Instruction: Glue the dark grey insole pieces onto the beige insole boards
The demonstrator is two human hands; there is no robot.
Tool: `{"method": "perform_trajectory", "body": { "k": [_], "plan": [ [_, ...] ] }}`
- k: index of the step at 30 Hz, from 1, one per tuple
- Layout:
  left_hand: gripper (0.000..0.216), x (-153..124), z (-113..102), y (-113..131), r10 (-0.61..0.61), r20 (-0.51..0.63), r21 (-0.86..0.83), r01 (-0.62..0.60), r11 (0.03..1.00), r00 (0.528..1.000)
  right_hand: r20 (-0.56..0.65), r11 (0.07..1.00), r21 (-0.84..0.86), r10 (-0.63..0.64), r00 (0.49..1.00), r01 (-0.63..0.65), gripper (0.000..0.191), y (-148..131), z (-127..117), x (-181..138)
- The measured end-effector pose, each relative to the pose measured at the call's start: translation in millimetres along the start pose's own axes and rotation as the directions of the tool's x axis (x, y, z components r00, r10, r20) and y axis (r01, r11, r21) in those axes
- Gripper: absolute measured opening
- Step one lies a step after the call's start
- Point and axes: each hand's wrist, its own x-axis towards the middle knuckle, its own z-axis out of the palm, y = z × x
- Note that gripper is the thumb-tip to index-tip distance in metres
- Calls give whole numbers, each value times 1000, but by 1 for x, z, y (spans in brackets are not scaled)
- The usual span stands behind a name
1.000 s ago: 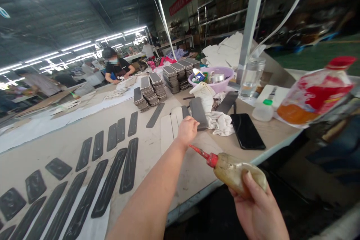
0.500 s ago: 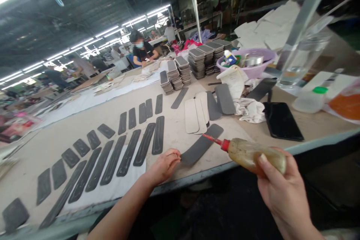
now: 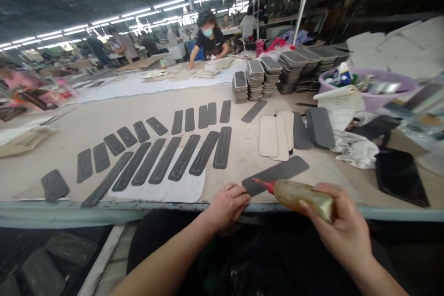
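Observation:
My left hand (image 3: 227, 206) pinches the near left end of a flat dark grey strip (image 3: 289, 168) with rounded corners, which lies at the table's front edge. In my right hand (image 3: 345, 222) is a squeeze bottle (image 3: 294, 195) of yellowish liquid, tilted on its side. Its red nozzle (image 3: 266, 185) points left, over the strip's end close to my left fingers; whether the tip touches cannot be made out. Left of my hands lies a row of long dark strips (image 3: 183, 157) with shiny lines on them, several resting on a white sheet (image 3: 194, 189). Shorter dark pieces (image 3: 127, 136) lie behind.
Cream pieces (image 3: 268, 136) and dark grey pieces (image 3: 321, 127) lie beyond the strip. Stacked pieces (image 3: 255, 81) stand farther back. At right are a purple basin (image 3: 385, 99), a white cloth (image 3: 357, 148) and a black phone (image 3: 400, 175). A masked person (image 3: 211, 44) works across the table.
My view has levelled and swung left, so the table things appear farther right. The bottle's nozzle has moved toward the strip end held by my left hand.

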Motion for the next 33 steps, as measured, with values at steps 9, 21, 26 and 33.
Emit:
{"method": "perform_trajectory", "body": {
  "k": [9,21,26,33],
  "plan": [
    [22,-4,6,-6,-6,-43,-17,5,1000,999,122,986,-44,-155,980,161,29,-4,18,2],
    [20,-3,7,-4,-35,-60,-34,33,999,998,45,954,-225,-191,980,197,27,3,13,2],
    [19,-2,6,-4,-33,-93,-33,30,999,995,-46,936,-324,-160,986,137,26,9,-1,6],
    [19,-2,8,-5,-24,-109,-35,20,999,994,-189,885,-466,-95,977,-4,28,24,-12,10]
  ]
}}
